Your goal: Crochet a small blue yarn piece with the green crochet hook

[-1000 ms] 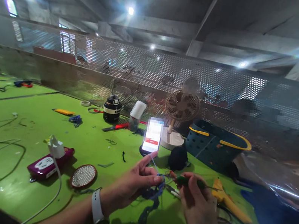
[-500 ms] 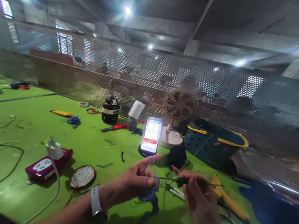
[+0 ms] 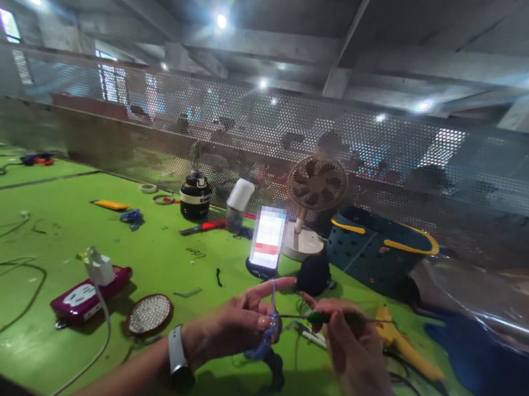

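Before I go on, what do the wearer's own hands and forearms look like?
Left hand: no glove, with a wristwatch on a pale strap, its round case dark-faced. Right hand: no glove, and no watch or band that I can see. No sleeves show on either forearm.

A small fan (image 3: 317, 183) stands on the green tabletop (image 3: 57, 224), its white base (image 3: 304, 245) flat on the surface. Just to the fan's right sits a dark teal basket (image 3: 360, 258) (its handles are bright yellow), and farther right lie clear plastic wrapping (image 3: 474, 297) and dark blue material (image 3: 480, 362). Nearer the camera than the fan, on its right, rests a yellow glue gun (image 3: 408, 352) with a looping cord. Left of the fan are a lit phone (image 3: 264, 260), a white-capped container (image 3: 241, 195), a black jar (image 3: 195, 198) and, well apart, a yellow cutter (image 3: 111, 205). A purple power strip (image 3: 82, 303) lies left and nearer. Behind the fan runs a perforated screen (image 3: 258, 112).
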Demonstrator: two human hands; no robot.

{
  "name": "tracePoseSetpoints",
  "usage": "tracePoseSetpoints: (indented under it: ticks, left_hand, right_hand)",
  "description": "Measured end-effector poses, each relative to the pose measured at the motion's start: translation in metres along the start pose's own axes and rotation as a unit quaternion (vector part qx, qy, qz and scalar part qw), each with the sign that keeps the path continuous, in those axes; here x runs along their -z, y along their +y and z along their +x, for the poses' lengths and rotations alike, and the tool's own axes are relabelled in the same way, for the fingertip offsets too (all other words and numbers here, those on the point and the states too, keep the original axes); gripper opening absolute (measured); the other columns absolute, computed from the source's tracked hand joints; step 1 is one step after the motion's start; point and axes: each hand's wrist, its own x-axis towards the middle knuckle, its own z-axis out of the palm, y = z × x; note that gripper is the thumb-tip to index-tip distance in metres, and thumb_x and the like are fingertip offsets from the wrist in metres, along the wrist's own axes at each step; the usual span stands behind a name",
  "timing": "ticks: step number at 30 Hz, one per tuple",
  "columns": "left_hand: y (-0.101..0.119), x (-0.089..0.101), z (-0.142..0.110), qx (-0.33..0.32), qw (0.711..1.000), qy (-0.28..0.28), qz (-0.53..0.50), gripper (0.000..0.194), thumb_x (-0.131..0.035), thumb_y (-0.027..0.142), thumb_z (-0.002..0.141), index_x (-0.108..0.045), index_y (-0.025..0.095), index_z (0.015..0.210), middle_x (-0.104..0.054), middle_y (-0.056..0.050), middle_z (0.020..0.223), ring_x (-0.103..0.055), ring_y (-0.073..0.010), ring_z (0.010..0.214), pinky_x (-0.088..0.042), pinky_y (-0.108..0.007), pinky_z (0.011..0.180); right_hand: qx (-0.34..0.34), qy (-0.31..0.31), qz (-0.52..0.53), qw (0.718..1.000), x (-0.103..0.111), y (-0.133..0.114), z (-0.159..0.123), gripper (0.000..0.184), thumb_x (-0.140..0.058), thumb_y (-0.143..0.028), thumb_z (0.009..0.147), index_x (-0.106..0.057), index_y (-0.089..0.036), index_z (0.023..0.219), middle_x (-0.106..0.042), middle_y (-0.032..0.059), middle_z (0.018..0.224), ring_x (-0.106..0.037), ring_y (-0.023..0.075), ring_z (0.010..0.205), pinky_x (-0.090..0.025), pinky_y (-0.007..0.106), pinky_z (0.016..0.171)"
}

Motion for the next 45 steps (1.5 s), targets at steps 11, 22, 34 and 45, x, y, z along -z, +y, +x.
tracePoseSetpoints:
  ticks: [11,22,34,45]
  left_hand:
    - [0.001,-0.002,0.000,0.018,0.999,-0.028,-0.019,0.081,-0.082,0.014,0.063,-0.050,0.012,0.137,-0.064,0.003,0.063,-0.054,-0.0075,0.053,-0.038,-0.023,0.058]
    - [-0.003,0.003,0.003,0.001,1.000,-0.006,0.003,0.083,-0.084,0.017,0.063,-0.049,0.013,0.138,-0.063,0.004,0.064,-0.056,-0.0085,0.055,-0.039,-0.021,0.055]
    - [0.001,-0.003,0.000,-0.044,0.998,0.030,0.045,0.078,-0.083,0.013,0.066,-0.052,0.019,0.137,-0.067,0.001,0.069,-0.058,-0.0092,0.059,-0.040,-0.020,0.056]
    - [0.002,-0.004,0.001,-0.038,0.999,0.002,0.036,0.076,-0.079,0.011,0.067,-0.050,0.016,0.137,-0.064,0.003,0.067,-0.057,-0.0084,0.056,-0.035,-0.019,0.050]
  right_hand:
    - [-0.009,-0.019,0.001,1.000,0.005,0.002,-0.002,0.011,-0.082,-0.037,0.072,-0.075,-0.028,0.073,-0.076,0.0018,0.075,-0.074,0.0221,0.086,-0.059,0.031,0.072]
    - [-0.141,-0.006,0.072,0.987,-0.003,-0.001,0.004,0.026,-0.086,-0.042,0.063,-0.070,-0.022,0.068,-0.073,0.0007,0.065,-0.064,0.0147,0.055,-0.050,0.024,0.048]
    - [-0.191,0.027,0.106,0.976,-0.005,-0.006,0.006,0.028,-0.091,-0.039,0.056,-0.071,-0.022,0.066,-0.071,-0.0023,0.064,-0.066,0.0126,0.057,-0.047,0.020,0.051]
    - [-0.206,0.024,0.122,0.971,-0.005,-0.002,0.005,0.026,-0.091,-0.038,0.057,-0.073,-0.022,0.067,-0.072,-0.0025,0.063,-0.059,0.0083,0.052,-0.044,0.017,0.050]
